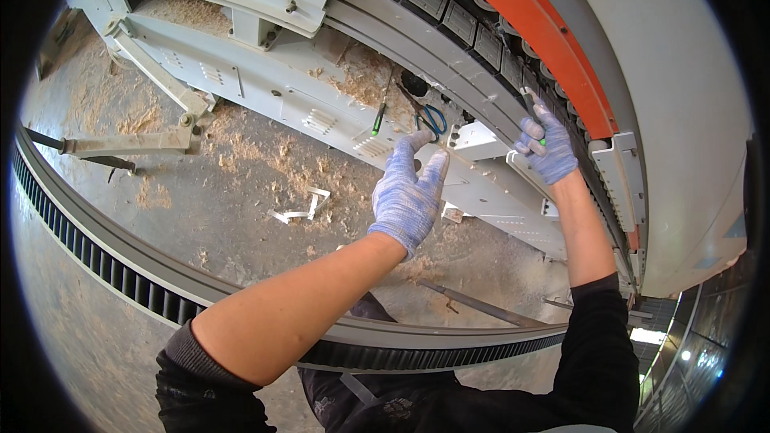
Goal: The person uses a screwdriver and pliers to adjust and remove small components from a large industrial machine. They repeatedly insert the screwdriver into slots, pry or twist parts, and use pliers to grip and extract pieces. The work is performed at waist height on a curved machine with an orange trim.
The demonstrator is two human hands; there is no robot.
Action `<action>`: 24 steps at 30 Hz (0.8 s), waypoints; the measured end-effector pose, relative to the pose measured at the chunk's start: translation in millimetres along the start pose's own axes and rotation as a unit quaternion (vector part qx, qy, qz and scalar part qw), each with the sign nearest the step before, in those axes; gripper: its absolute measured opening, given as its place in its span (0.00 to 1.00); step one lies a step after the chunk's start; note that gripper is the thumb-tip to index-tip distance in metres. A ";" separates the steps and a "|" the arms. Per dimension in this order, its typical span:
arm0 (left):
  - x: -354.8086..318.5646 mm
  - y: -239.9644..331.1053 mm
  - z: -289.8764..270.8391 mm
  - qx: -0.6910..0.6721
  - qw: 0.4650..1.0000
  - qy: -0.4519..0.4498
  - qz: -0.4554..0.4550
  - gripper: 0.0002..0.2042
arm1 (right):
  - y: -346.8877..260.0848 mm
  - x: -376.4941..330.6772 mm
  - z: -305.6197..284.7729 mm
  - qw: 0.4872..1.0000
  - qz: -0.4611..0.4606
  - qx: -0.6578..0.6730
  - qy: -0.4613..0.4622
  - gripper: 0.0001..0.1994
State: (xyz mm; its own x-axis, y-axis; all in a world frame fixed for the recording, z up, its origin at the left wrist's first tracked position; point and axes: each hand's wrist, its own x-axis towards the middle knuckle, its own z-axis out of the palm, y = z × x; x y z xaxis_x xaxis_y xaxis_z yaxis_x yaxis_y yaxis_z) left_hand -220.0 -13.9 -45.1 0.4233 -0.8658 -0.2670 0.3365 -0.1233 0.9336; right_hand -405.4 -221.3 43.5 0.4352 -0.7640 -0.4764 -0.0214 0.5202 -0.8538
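My left hand, in a pale blue-and-white knit glove, is held over the white machine ledge with thumb and fingers apart, holding nothing. Just beyond its fingertips lie scissors with blue handles. To their left rests a screwdriver with a green-and-black handle. My right hand, gloved alike, is closed at the grey rail beside the black chain track. Bright green shows between its fingers, part of a slim tool mostly hidden by the glove; its kind is unclear.
An orange curved guard and large pale housing rise at right. Wood shavings cover the ledge and floor. White strip scraps lie below. A curved rail with black ribbing crosses near my body. A metal bar lies low.
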 end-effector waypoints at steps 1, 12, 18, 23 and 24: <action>0.1 -1.3 0.1 0.009 1.000 0.004 -0.004 0.21 | -0.6 -0.1 -2.8 1.000 -0.001 -0.006 0.002 0.11; 0.9 -5.0 -0.6 0.000 1.000 0.009 0.025 0.22 | 3.2 8.1 -39.1 0.995 0.015 0.062 -0.079 0.12; 0.7 2.5 -3.5 -0.003 1.000 -0.007 0.002 0.22 | 11.1 17.5 -52.4 0.980 0.036 0.126 -0.148 0.13; 0.6 6.8 -5.2 0.007 1.000 -0.012 -0.010 0.21 | 19.9 17.7 -52.0 0.983 0.007 0.118 -0.143 0.11; 0.5 6.6 -5.3 0.011 1.000 -0.005 0.000 0.22 | 23.1 19.5 -52.2 0.981 -0.003 0.119 -0.153 0.11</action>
State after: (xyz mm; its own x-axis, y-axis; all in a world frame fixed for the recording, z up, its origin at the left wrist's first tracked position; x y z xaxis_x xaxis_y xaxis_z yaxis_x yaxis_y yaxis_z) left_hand -213.1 -12.6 -40.3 0.4149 -0.8706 -0.2645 0.3185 -0.1333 0.9385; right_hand -444.4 -244.1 3.5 0.6846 -0.6367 -0.3550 0.1775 0.6179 -0.7659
